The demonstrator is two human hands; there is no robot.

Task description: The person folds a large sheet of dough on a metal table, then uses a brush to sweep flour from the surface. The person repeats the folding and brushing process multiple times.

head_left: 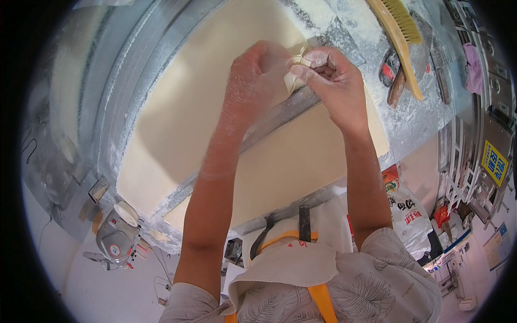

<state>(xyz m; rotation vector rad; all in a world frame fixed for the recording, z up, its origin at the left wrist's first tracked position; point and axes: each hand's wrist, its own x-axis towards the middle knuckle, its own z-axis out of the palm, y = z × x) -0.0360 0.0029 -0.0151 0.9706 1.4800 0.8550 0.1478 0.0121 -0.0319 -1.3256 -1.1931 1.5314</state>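
A small pale piece of dough [297, 69] is pinched between both of my floured hands. My left hand [256, 75] closes around its left side and my right hand [331, 75] grips its right side with fingertips folded over it. Below the hands a wide flat sheet of dough [188, 97] covers the floured metal table [409, 116]. A long metal bar [280, 116] runs diagonally across the sheet under my wrists.
A yellow-bristled brush [401, 32] with a wooden handle lies at the table's far right beside dark-handled tools [396, 81]. A grey machine part [116, 234] sits at the lower left. A printed flour sack [409, 215] stands on the floor at the right.
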